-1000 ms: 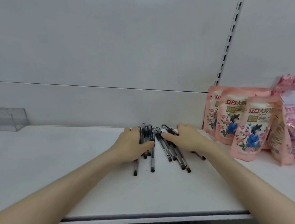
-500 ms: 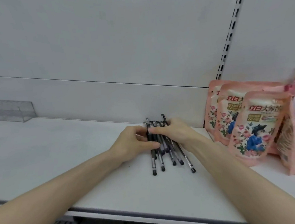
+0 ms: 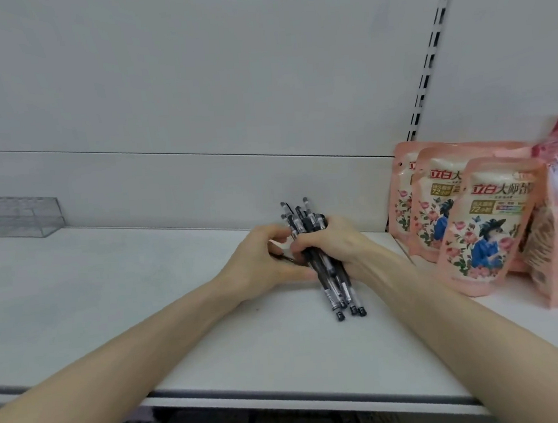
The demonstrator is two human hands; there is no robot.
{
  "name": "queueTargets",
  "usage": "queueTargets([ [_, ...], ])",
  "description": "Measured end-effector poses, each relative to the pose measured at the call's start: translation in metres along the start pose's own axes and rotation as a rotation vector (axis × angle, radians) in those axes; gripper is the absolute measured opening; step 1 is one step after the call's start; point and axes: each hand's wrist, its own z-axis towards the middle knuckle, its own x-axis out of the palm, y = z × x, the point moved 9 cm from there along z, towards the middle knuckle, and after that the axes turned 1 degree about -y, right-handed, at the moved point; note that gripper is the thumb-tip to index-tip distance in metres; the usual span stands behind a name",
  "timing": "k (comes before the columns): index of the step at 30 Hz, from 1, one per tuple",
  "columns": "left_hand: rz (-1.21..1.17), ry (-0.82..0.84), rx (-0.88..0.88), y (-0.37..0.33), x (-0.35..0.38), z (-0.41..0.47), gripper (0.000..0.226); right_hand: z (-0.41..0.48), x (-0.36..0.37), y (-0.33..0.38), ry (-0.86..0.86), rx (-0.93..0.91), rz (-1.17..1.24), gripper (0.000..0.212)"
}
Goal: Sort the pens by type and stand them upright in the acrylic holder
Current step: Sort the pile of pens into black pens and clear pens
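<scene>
— what do you have on the feed?

— the white shelf (image 3: 111, 308) lies under my grip. the pink pouches (image 3: 482, 228) stand near the outer side of my right hand. the acrylic holder (image 3: 14, 215) sits well apart, out past my left hand, against the back wall.

— and the hands?

— my right hand (image 3: 337, 243) is wrapped round the middle of the pens (image 3: 333, 283), fingers curled over the top. my left hand (image 3: 258, 266) curls in on the same bundle from the other side, thumb low by the shelf. the pens slant, with the near ends resting on the shelf below the grip and the far ends poking out above it.

— so the step is gathering?

— i judge so, squaring the bundle before any sorting. i'd tap the near ends on the shelf until they sit level. the right squeeze should be light enough for barrels to slide, and the left fingers can fan them so the types show. from here they all look dark and alike, so i cannot tell types apart. too loose a squeeze risks strays rolling towards the shelf's front edge.
</scene>
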Motion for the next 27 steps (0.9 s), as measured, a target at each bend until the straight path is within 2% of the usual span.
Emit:
queueTargets([
  [3, 0.162, -0.108, 0.034, 0.008, -0.03, 0.004, 0.044, -0.002, -0.004, 0.01, -0.058, -0.025, 0.143, 0.02],
  [5, 0.276, -0.144, 0.056, 0.013, -0.04, 0.009, 0.041, -0.004, -0.014, 0.028, -0.16, -0.141, 0.186, 0.023],
  [9, 0.589, 0.074, 0.104, 0.021, -0.017, 0.015, 0.032, -0.028, -0.037, 0.066, -0.431, -0.453, 0.145, 0.034],
  [11, 0.604, 0.146, 0.11, 0.022, -0.016, 0.013, 0.02, -0.041, -0.04, 0.073, -0.488, -0.553, 0.139, 0.037],
  [15, 0.537, 0.132, 0.078, 0.019, -0.042, 0.011, 0.004, -0.043, -0.027, 0.06, -0.434, -0.529, 0.105, 0.038],
  [18, 0.337, 0.082, 0.099, 0.003, -0.06, 0.006, 0.008, -0.041, -0.021, 0.056, -0.391, -0.484, 0.089, 0.033],
  [22, 0.073, 0.038, 0.134, -0.024, -0.072, -0.005, 0.03, -0.045, -0.014, 0.066, -0.349, -0.542, 0.066, 0.035],
  [25, -0.193, -0.059, 0.186, -0.039, -0.078, -0.009, 0.04, -0.047, -0.001, 0.072, -0.254, -0.59, 0.057, 0.038],
  [27, -0.269, -0.119, 0.199, -0.042, -0.077, -0.008, 0.042, -0.048, 0.008, 0.073, -0.18, -0.607, 0.103, 0.039],
])
